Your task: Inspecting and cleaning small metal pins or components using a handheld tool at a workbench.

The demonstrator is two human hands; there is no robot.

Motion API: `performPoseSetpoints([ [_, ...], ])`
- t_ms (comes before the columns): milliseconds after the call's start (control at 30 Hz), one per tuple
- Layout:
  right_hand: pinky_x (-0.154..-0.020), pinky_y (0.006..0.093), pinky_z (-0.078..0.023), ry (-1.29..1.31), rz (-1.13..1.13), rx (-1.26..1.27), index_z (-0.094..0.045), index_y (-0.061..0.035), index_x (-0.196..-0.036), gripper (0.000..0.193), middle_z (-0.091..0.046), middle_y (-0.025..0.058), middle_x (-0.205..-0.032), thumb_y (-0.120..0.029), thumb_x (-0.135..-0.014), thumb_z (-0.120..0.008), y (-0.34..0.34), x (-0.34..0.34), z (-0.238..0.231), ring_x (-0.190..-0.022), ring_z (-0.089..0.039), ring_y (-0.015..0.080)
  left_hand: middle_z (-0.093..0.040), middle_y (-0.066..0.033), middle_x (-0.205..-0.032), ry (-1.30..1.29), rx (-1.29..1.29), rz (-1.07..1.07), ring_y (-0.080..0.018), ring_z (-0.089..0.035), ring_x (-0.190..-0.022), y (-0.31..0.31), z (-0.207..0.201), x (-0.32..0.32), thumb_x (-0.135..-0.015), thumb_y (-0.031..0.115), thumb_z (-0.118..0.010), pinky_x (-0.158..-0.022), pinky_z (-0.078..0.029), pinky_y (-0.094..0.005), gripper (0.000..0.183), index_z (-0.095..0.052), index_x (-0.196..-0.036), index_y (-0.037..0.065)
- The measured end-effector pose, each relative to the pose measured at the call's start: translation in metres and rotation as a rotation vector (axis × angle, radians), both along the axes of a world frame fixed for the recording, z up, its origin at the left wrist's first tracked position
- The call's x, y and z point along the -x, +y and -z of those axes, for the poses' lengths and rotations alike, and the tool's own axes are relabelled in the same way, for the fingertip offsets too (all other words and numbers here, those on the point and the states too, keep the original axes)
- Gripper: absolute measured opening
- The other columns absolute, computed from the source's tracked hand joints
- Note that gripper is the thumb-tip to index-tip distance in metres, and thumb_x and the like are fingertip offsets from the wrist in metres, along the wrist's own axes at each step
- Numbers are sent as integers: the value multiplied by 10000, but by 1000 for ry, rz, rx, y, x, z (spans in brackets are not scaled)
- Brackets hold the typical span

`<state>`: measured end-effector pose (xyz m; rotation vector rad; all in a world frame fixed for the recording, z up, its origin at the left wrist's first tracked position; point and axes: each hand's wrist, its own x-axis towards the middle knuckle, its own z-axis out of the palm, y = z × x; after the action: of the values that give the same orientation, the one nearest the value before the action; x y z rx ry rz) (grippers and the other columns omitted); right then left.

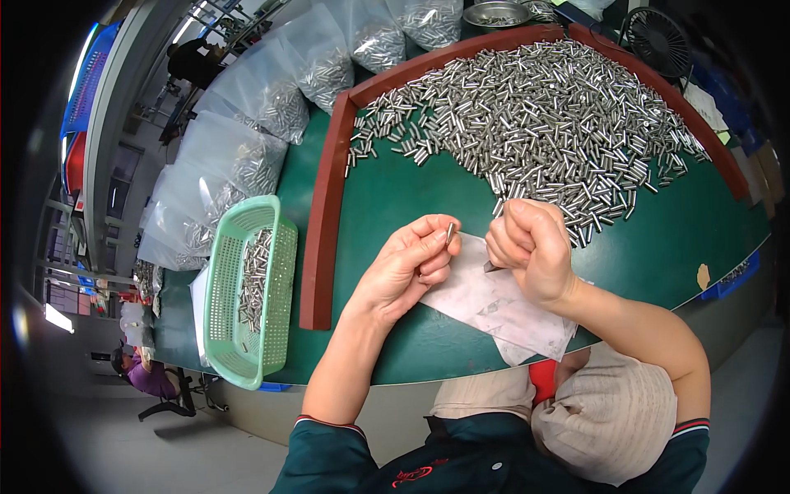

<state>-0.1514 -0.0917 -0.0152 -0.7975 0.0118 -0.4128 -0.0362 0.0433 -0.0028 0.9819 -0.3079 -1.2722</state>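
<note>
My left hand (409, 265) pinches a small shiny metal pin (450, 232) between thumb and fingertips, held up over the table's near edge. Just to its right, my right hand (531, 247) is curled closed. A short dark tip (491, 267) pokes out below its fingers, but most of what it grips is hidden. Under both hands lies a stained white cloth or paper (485, 300). Beyond them spreads a large heap of metal pins (543, 123) on the green table (378, 189).
A dark red wooden frame (322, 239) borders the heap. Left of it stands a green basket (284, 280) partly filled with pins. Clear plastic bags (321, 66) of pins line the far left. A black fan (657, 41) is at the back right. Another person (151, 375) sits at far left.
</note>
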Motion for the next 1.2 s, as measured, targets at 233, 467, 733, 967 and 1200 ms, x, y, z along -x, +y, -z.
performPoseSetpoints([
  [233,-369,244,-157,43,39,-7,-245,-121,-491,388,-244,-17,-388,-199,-855,-354,-2,-1,0,-363,-159,78,-471,-52,-680,3,34,-153,-78,-356,-540,-5,1,-9,-873,251,-478,-456,-287,-204,266,-507,-734,26],
  [467,-367,244,-153,30,25,13,-246,-121,-491,392,-247,-14,-392,-202,-858,-358,-1,-3,-2,-362,-165,79,-434,8,-485,-1435,-443,-312,-75,-389,-440,-39,-1,-54,-730,179,-629,-437,-326,-248,188,-587,-728,-4],
  [733,-369,233,-181,20,-6,-42,-256,-107,-498,377,-270,-14,-406,-178,-844,-388,-4,-1,-1,-359,-208,69,-575,-158,-592,-1919,-674,-301,-324,-576,-603,-65,10,-70,-668,140,-625,-574,-450,-405,131,-602,-712,18],
  [967,-366,234,-183,41,6,-58,-259,-109,-498,372,-268,-21,-406,-175,-841,-389,-6,-2,0,-353,-205,68,-562,-203,-606,-2076,-581,-104,-365,-563,-576,-60,2,-46,-613,54,-570,-554,-467,-433,72,-562,-624,-16],
  [1200,-369,242,-160,57,10,-14,-243,-128,-495,390,-243,-19,-390,-210,-858,-359,-2,-3,-4,-360,-167,76,-542,-168,-565,-2099,-521,-210,-325,-550,-539,-46,8,-39,-684,92,-581,-506,-430,-397,88,-585,-696,5],
])
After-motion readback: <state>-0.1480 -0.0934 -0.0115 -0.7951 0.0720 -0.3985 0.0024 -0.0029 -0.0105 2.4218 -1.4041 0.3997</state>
